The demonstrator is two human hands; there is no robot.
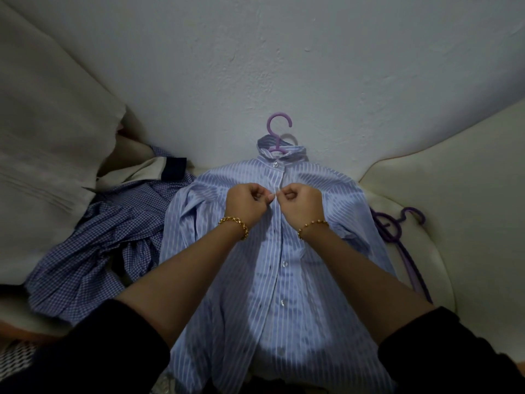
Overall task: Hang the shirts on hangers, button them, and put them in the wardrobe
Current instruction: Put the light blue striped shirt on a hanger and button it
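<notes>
Shoulders of hanger (270, 126) inside striped shirt (250, 280); hem off-frame.

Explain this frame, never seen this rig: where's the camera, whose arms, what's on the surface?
No robot here. One wide-angle camera sits on a person's head and looks down, so the two forearms are the wearer's own. The left hand and right hand each pinch the front edge of a light-blue white-striped shirt, just below its collar, apparently to button it. The shirt lies flat on a cream cushioned seat, already on a lilac hook-topped hanger. Left of it lies a crumpled blue checked shirt; right of it, spare purple hangers.
</notes>
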